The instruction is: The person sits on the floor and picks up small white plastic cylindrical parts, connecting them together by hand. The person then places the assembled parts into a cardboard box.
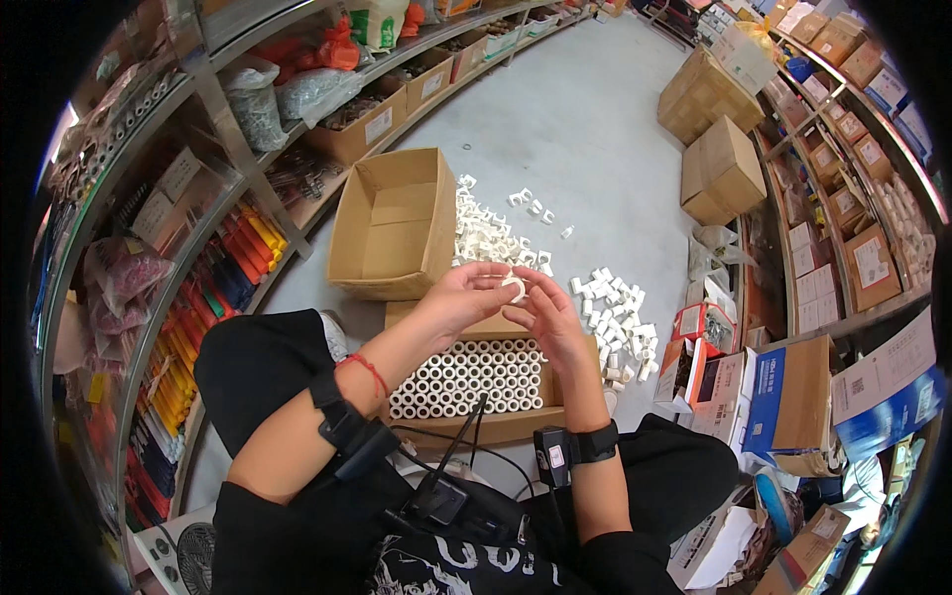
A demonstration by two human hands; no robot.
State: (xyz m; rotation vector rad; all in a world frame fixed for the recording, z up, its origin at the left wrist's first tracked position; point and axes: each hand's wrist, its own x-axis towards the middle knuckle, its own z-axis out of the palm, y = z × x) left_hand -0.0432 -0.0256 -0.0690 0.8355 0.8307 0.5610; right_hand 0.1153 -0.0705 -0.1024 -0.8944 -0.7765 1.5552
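Observation:
Between the fingertips of both hands, above a cardboard box, is a small white plastic pipe fitting, its round end showing. My left hand pinches it from the left. My right hand has its fingers closed on it from the right. Below my hands, the low cardboard box holds tight rows of white tube-shaped fittings standing on end. White clip-shaped pieces lie heaped on the floor beyond my hands. Short white tube fittings form a second loose pile to the right.
A taller open carton stands at the left of the clip heap. Shelving with tools and bags runs along the left. Closed cartons and stocked shelves line the right. Black cables hang before my body.

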